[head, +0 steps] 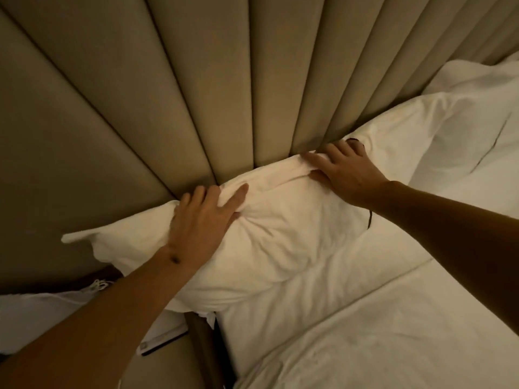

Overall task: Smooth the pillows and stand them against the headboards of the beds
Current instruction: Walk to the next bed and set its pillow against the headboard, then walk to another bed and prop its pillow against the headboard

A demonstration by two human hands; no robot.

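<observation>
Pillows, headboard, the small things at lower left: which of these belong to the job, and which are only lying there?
For the job:
near pillow, under the left hand and the right hand
second pillow
padded headboard

Only lying there:
flat dark-edged object beside the bed, too unclear to name
white cloth at lower left

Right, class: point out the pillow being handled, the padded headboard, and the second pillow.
Handled pillow [280, 234]: head view, creased middle.
Padded headboard [174, 88]: head view, a beige panel.
Second pillow [438, 136]: head view, its face.
</observation>
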